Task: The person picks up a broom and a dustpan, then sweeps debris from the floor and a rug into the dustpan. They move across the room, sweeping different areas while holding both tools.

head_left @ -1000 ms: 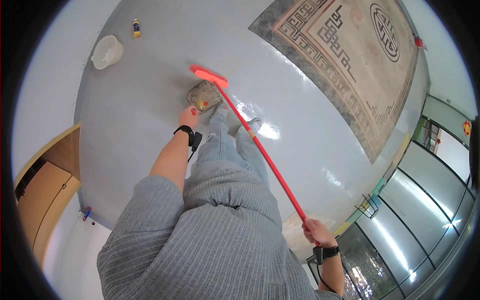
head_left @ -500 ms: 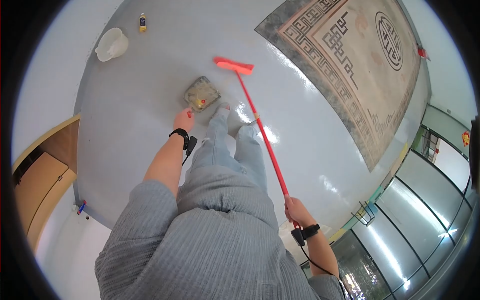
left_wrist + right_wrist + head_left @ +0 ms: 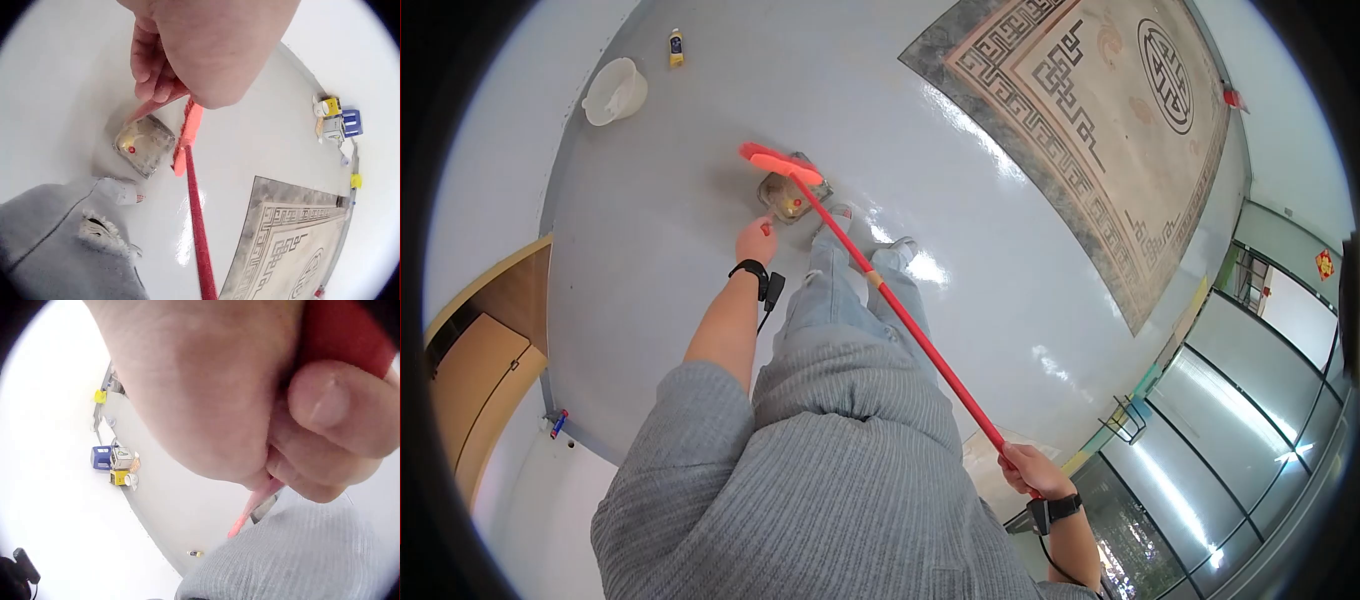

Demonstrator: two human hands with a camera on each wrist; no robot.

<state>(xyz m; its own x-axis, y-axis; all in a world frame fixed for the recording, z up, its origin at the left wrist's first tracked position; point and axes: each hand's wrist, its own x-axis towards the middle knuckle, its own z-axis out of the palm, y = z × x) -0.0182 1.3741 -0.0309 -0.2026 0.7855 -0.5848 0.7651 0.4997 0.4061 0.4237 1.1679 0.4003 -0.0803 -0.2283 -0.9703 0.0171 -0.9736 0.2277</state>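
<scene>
The right hand (image 3: pixel 1036 471) grips the upper end of a long red broom handle (image 3: pixel 940 368), its fingers (image 3: pixel 337 419) curled round it in the right wrist view. The left hand (image 3: pixel 756 243) holds the short red handle (image 3: pixel 164 103) of a dustpan (image 3: pixel 145 147). In the pan lie a small red thing (image 3: pixel 132 150) and something yellowish. The pink-red broom head (image 3: pixel 782 165) overlaps the far part of the pan in the head view; in the left wrist view it appears beside the pan's edge (image 3: pixel 187 134). Whether they touch, I cannot tell.
A white bucket (image 3: pixel 615 92) and a yellow bottle (image 3: pixel 676 48) stand near the wall. A patterned floor area (image 3: pixel 1090 130) lies at the upper right. The person's feet (image 3: pixel 904 250) are just behind the pan. A wooden cabinet (image 3: pixel 485 370) is at the left.
The broom head swung right, away from the pan, then back left over it. The right hand moved left, then back right. The left hand and pan shifted slightly left in the head view.
</scene>
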